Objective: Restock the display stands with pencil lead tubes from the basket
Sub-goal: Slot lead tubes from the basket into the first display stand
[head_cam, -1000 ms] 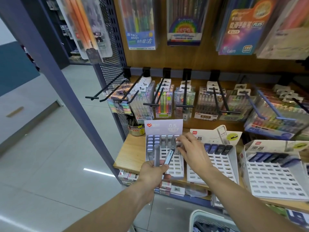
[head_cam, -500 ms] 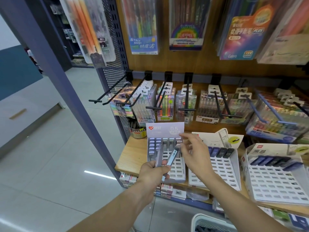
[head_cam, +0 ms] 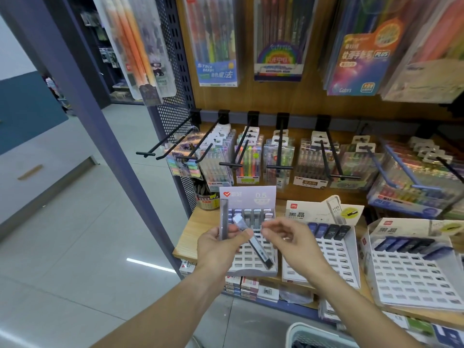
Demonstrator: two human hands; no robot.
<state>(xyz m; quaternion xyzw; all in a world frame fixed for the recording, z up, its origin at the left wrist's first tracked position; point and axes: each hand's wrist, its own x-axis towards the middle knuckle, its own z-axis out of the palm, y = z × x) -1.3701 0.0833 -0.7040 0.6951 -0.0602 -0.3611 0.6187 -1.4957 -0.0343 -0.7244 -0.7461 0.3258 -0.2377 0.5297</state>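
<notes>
Right hand (head_cam: 288, 238) withdrew from stand (head_cam: 251, 262).

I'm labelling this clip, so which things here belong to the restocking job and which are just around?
Job:
left hand holding lead tubes
right hand reaching for one
grey display stand
two white display stands
basket

Just around:
hanging pen packs
bare hooks
pen cup
wooden shelf

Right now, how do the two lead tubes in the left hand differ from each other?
The upright tube stands nearly vertical, while the slanted tube leans down toward the right. The upright tube looks dark grey throughout; the slanted tube shows a pale upper part and a black lower end. The right hand reaches toward the slanted tube, not the upright tube. Both are slim tubes held in the left hand, above the grey display stand.
</notes>
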